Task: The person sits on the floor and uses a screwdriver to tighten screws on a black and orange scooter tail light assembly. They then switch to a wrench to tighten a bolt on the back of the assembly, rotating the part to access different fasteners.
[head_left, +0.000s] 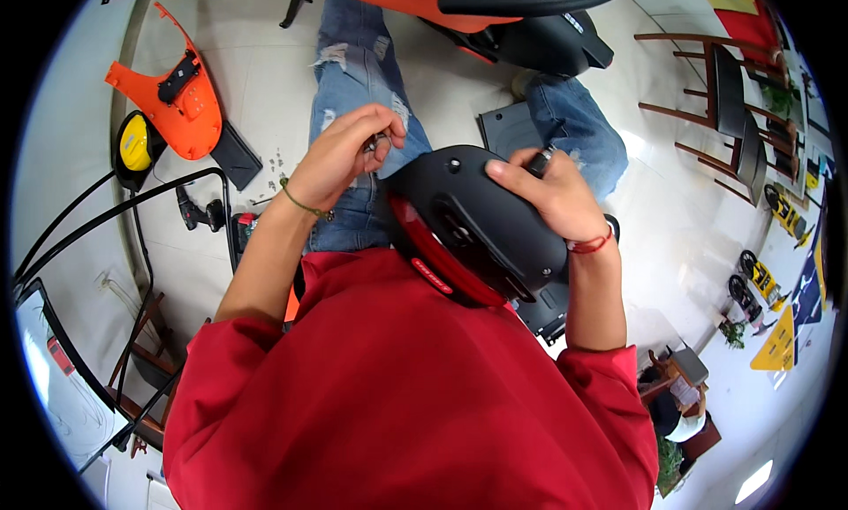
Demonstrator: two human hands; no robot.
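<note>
A curved black plastic tail-light housing [503, 196] rests against my red shirt, above my lap. Its long red lens strip [433, 249] faces me, and screw holes show in the black shell. My right hand [565, 196] grips the upper right edge, thumb on the outer face; a small black piece [541, 162] shows beside the fingers, and the fingertips are hidden behind the shell. To the left, apart from the housing, my left hand [353, 148] is closed with its fingers curled around a small dark, shiny piece [374, 142], too small to name.
An orange and black scooter body [380, 0] lies beyond my legs. On the floor at left are an orange panel [190, 113], a yellow and black rounded object [134, 143], a cordless drill [196, 210] and scattered small screws [276, 170]. Dark chairs [729, 90] stand at right.
</note>
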